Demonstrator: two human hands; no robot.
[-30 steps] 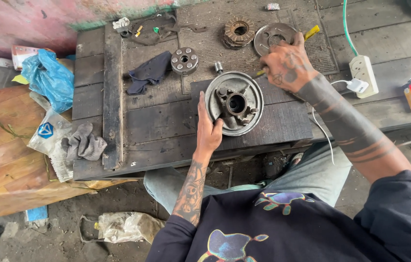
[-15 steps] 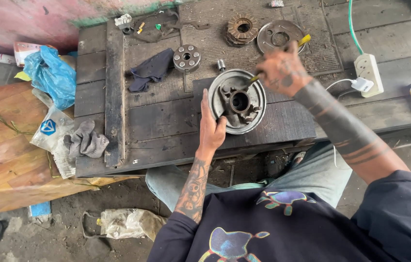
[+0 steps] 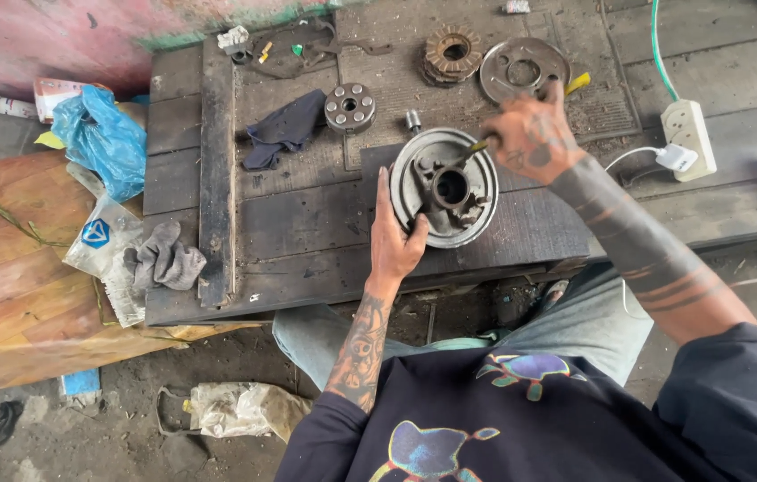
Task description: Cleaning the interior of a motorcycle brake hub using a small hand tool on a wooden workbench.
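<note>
So the round metal drum part (image 3: 444,186) was sitting near the front edge of the dark wooden bench (image 3: 307,223), braced on its left rim by the left hand (image 3: 394,241), fingers flat against it rather than wrapped around. A yellow-handled screwdriver (image 3: 521,120) was clamped in the right hand (image 3: 532,138), tip poked down into the drum's hub. Just behind, a toothed ring (image 3: 450,54), a flat disc (image 3: 521,67) and a small holed hub (image 3: 349,107) were laid out, with a dark rag (image 3: 285,129) beside them.
</note>
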